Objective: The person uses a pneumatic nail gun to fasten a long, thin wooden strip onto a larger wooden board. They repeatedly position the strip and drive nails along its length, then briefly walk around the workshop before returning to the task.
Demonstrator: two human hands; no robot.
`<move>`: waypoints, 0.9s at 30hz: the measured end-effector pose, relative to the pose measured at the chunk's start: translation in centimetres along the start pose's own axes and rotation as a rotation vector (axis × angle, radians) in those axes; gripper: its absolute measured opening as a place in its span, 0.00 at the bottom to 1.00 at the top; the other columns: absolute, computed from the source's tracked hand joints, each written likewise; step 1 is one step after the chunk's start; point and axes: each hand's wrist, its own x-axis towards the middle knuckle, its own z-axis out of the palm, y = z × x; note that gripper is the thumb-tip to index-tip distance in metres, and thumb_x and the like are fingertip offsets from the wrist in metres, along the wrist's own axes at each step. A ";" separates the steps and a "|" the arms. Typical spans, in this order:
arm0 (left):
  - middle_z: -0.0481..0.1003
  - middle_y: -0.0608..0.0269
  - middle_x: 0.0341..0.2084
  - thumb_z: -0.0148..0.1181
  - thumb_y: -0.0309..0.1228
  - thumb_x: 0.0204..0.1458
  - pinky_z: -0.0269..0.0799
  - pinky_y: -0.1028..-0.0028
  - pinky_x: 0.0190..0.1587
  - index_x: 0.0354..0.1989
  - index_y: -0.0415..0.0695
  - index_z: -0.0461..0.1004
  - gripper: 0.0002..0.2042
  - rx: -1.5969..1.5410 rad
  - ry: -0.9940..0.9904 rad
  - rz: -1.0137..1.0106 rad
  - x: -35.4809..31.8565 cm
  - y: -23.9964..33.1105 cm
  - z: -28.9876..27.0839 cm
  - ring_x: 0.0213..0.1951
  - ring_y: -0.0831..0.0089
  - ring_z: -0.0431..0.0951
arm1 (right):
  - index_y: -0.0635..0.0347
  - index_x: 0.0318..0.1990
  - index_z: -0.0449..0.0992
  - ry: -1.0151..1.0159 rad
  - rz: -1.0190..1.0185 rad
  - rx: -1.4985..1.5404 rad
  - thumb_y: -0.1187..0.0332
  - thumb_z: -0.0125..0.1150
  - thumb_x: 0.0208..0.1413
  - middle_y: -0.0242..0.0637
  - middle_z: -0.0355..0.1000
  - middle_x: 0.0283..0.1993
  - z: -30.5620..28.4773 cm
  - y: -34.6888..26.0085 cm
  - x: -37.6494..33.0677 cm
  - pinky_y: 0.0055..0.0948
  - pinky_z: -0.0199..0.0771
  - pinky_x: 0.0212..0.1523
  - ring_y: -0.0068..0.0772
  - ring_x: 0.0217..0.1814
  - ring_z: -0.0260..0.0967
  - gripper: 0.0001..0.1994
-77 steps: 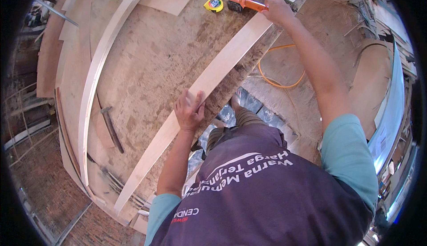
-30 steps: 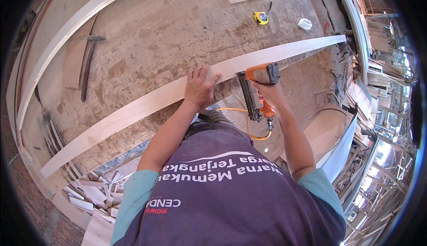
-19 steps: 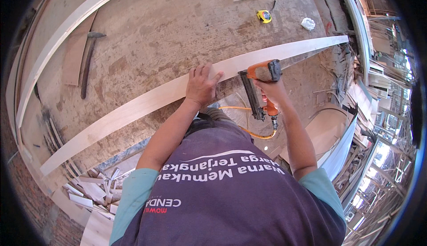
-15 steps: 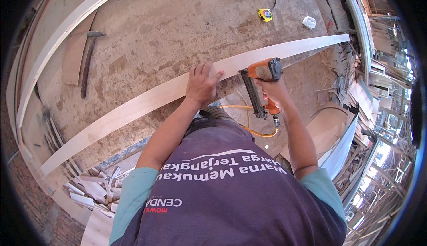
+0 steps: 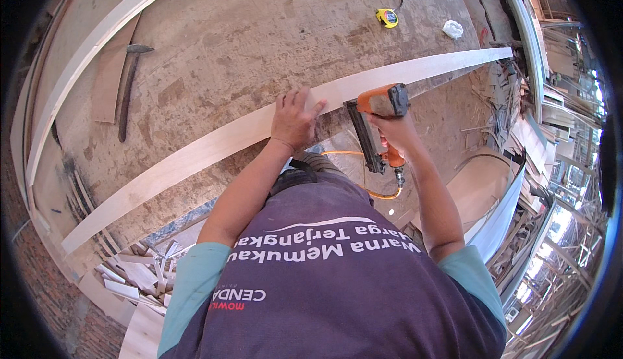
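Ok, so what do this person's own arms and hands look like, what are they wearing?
Both hands are bare: no gloves, rings or watch show on the left hand or the right hand. The forearms are uncovered up to short teal sleeves that end near the elbows. The sleeves belong to a dark purple shirt with white and red print on its front.

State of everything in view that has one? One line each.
left hand: flat, pressing on the strip
right hand: gripping the nail gun
nail gun: held, nose at the strip's near edge
long pale wood strip: lying flat on the worktable
orange air hose: attached under the gun's grip
tape measure: lying unused
hammer: lying unused
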 end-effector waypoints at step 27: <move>0.73 0.52 0.62 0.75 0.40 0.42 0.65 0.51 0.63 0.66 0.65 0.78 0.35 0.024 0.007 0.051 -6.7 -6.9 -4.9 0.61 0.53 0.74 | 0.57 0.55 0.76 0.162 -0.083 -0.039 0.60 0.79 0.56 0.29 0.71 0.28 1.5 0.3 -1.7 0.30 0.72 0.22 0.24 0.22 0.67 0.23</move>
